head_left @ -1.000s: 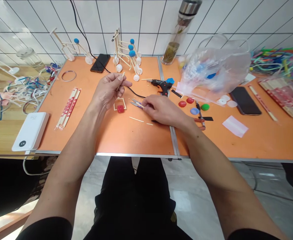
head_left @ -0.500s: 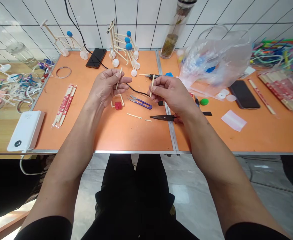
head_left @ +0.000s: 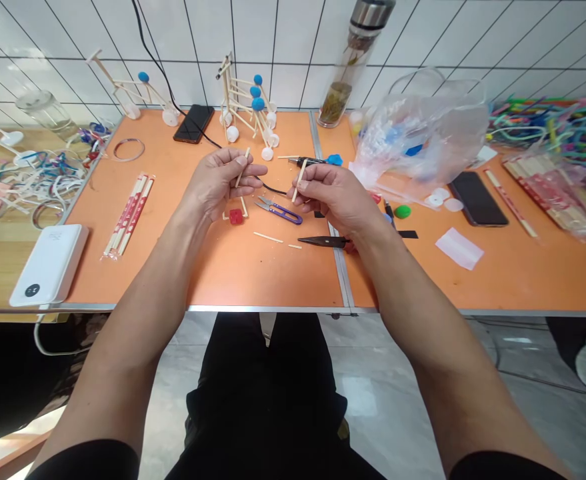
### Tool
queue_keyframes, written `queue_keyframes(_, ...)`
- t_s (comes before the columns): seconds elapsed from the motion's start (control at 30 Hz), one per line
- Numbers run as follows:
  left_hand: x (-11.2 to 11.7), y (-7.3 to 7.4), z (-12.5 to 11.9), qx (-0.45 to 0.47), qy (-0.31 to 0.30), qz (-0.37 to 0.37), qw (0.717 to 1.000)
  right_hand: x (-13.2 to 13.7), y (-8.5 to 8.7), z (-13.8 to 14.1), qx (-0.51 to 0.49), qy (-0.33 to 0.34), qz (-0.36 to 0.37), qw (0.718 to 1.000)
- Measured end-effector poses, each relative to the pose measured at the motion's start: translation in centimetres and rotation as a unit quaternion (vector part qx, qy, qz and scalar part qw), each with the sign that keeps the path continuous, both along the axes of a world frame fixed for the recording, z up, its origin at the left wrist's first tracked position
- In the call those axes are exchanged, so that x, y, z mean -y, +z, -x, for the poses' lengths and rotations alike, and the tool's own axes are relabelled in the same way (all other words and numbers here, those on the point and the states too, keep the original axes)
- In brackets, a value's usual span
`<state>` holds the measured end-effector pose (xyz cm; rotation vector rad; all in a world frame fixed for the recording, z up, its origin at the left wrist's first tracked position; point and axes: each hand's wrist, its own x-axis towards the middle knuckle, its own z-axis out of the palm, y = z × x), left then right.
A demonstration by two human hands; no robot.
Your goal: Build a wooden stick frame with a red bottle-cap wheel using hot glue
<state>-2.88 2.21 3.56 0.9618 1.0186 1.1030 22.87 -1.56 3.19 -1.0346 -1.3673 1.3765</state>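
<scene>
My left hand (head_left: pixel 217 181) pinches a short wooden stick (head_left: pixel 243 166) between thumb and fingers. A second short stick (head_left: pixel 299 181) is held upright, slightly tilted, in my right hand (head_left: pixel 330 195). The two sticks are apart, above the orange table (head_left: pixel 267 283). Just below my left hand lies a small stick frame with a red piece (head_left: pixel 236 217) on it. Between my hands are purple-handled thread snips (head_left: pixel 280 210). Black-jawed pliers (head_left: pixel 323 241) lie under my right hand, their handles partly hidden. Thin stick offcuts (head_left: pixel 267 237) lie nearer the front edge.
Stick models with blue balls (head_left: pixel 257 104) and white wheels stand at the back beside a phone (head_left: pixel 193 124). Wrapped chopsticks (head_left: pixel 129 215) and a white power bank (head_left: pixel 50 265) are on the left. A glass bottle (head_left: pixel 337 100), plastic bag (head_left: pixel 417 147) and second phone (head_left: pixel 479 199) are on the right.
The camera view has tilted and shifted slightly. My right hand has come a little closer to my left, and both hands still hold their sticks.
</scene>
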Motion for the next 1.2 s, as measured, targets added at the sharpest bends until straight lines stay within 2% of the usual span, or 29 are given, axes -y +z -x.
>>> queue_keyframes(0.2, 0.5, 0.2, -1.0, 0.011, -0.004, 0.005, 1.000, 0.3, -0.7, 1.9, 0.054, -0.017, -0.047, 0.997)
queue_keyframes(0.47, 1.9, 0.0, -3.5, 0.036, 0.021, -0.026, 0.999, 0.1, -1.1, 5.0, 0.026, -0.086, -0.094, 0.992)
queue_keyframes(0.73, 2.5, -0.5, -4.9, 0.052, 0.039, -0.039, 0.997, -0.3, -1.7, 5.4, 0.015, -0.090, -0.065, 0.994)
queue_keyframes(0.97, 2.3, -1.3, -5.2, 0.070, 0.040, -0.039, 0.996, -0.3, -1.7, 5.6, 0.015, -0.094, -0.076, 0.993)
queue_keyframes(1.2, 2.4, -1.3, -5.5, 0.067, 0.048, -0.036, 0.996, -0.4, -1.8, 5.8, 0.004, -0.100, -0.087, 0.991)
